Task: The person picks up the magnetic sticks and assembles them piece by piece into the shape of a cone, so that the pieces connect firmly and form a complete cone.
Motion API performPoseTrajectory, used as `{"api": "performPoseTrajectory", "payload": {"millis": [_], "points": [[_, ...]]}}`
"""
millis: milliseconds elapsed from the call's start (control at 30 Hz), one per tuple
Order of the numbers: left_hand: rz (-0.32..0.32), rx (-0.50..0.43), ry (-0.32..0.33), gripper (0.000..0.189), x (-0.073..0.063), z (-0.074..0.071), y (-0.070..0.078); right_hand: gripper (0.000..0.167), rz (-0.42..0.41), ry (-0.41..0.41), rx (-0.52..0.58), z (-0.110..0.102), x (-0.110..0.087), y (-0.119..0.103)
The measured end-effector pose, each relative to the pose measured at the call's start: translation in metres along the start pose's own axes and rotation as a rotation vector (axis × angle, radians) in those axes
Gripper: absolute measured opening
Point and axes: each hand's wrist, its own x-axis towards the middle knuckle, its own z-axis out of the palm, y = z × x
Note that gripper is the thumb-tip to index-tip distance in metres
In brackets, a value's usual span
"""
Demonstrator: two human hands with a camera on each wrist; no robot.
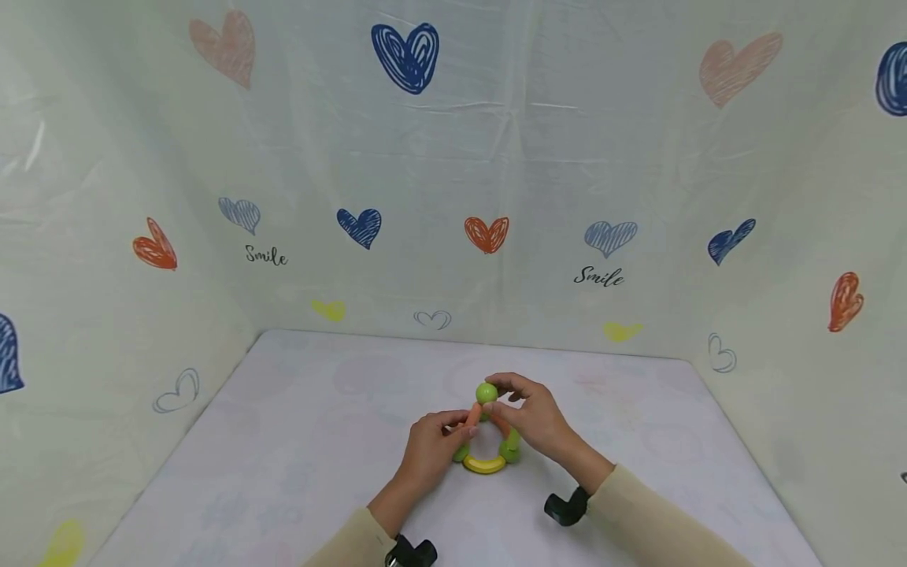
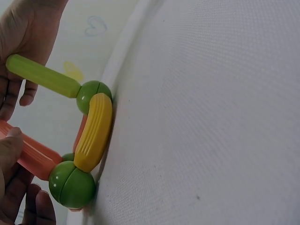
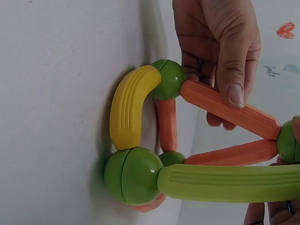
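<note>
A frame of stick-and-ball building toys stands on the table. My left hand (image 1: 431,445) pinches an orange stick (image 3: 229,108) that slants up from a green ball (image 3: 169,79) at the base. At the top, my right hand (image 1: 540,421) holds another green ball (image 1: 486,393) between thumb and fingers. A second orange stick (image 3: 234,152) rises to that same ball. At the bottom, a curved yellow stick (image 1: 485,466) links two green balls. From the nearer right one, a curved light green stick (image 2: 44,77) stands up beside the right hand; its top end overlaps that palm.
The white table (image 1: 283,441) spreads around the frame. Behind it and at both sides hangs a pale sheet (image 1: 538,173) printed with hearts. A black wrist camera (image 1: 567,508) sits on the right wrist, another (image 1: 411,551) on the left.
</note>
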Motion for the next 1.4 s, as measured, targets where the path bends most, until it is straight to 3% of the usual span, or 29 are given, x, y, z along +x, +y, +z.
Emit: {"api": "performPoseTrajectory", "payload": {"millis": [900, 1167, 1400], "points": [[-0.021, -0.022, -0.016, 0.026, 0.000, 0.000, 0.004, 0.039, -0.011, 0.007, -0.020, 0.000, -0.003, 0.000], [0.024, -0.068, 0.001, 0.032, 0.006, 0.003, 0.017, 0.048, -0.013, -0.010, 0.002, -0.002, -0.009, 0.009], [0.027, -0.183, 0.018, 0.048, 0.013, -0.002, 0.030, 0.047, -0.044, -0.016, 0.075, -0.007, -0.024, 0.021]]}}
